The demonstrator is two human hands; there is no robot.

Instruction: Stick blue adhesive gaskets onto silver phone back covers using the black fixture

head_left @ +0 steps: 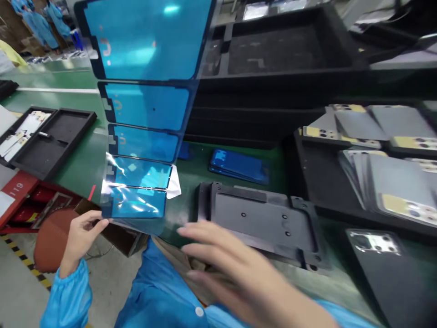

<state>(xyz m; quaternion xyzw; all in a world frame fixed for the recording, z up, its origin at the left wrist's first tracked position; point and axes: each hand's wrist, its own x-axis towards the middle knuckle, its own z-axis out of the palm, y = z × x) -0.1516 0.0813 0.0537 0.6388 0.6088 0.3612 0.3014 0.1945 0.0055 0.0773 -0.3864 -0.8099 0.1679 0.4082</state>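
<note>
My left hand (85,234) pinches the lower left corner of a long clear sheet of blue adhesive film pieces (143,109). The sheet rises upright and curves toward the top of the view, carrying several blue panels with dark borders. Blurred by motion, my right hand (228,259) is held apart from the sheet, fingers stretched out and nothing in them. Just beyond it lies a dark grey fixture plate (262,221) with a shallow phone-shaped recess. A white paper tab (174,183) shows at the sheet's right edge.
Behind the fixture rests a small stack of blue film pieces (239,165). At right, a black tray (317,182) holds several phone back covers (406,177), with a dark cover (389,273) nearer me. A divided black tray (68,132) sits left; a brown stool (56,239) stands below.
</note>
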